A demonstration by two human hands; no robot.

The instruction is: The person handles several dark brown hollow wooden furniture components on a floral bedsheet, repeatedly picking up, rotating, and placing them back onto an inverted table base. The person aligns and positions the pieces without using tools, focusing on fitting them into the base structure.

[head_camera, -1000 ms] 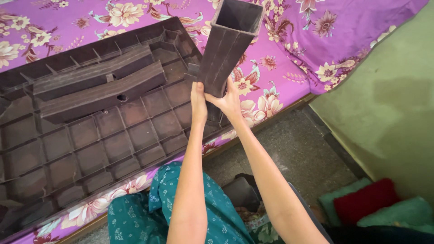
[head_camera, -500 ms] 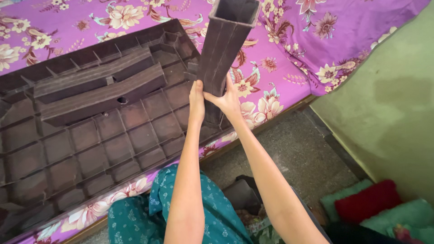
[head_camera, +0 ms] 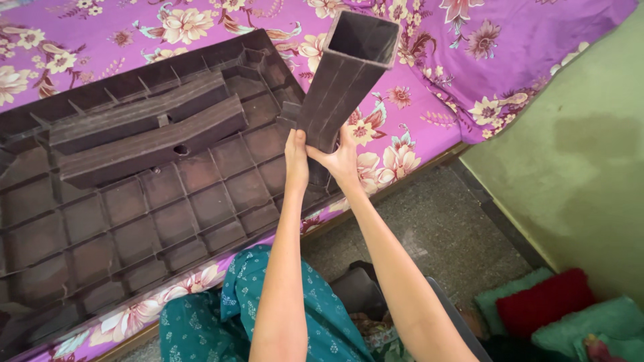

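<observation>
A dark brown, hollow, square plastic leg stands tilted over the near right corner of an upturned brown plastic tabletop. My left hand presses against its lower left side. My right hand grips its lower end from the right. The leg's open end faces up toward the camera. The tabletop's ribbed underside faces up, with two long raised ribs across its middle. The joint between the leg and the tabletop is hidden behind my hands.
The tabletop lies on a bed with a purple floral sheet. A grey speckled floor lies to the right, with a green wall. Red and green cushions lie at bottom right. My teal patterned clothing is below.
The leg and both hands have stayed in nearly the same place; the leg's top has shifted very slightly.
</observation>
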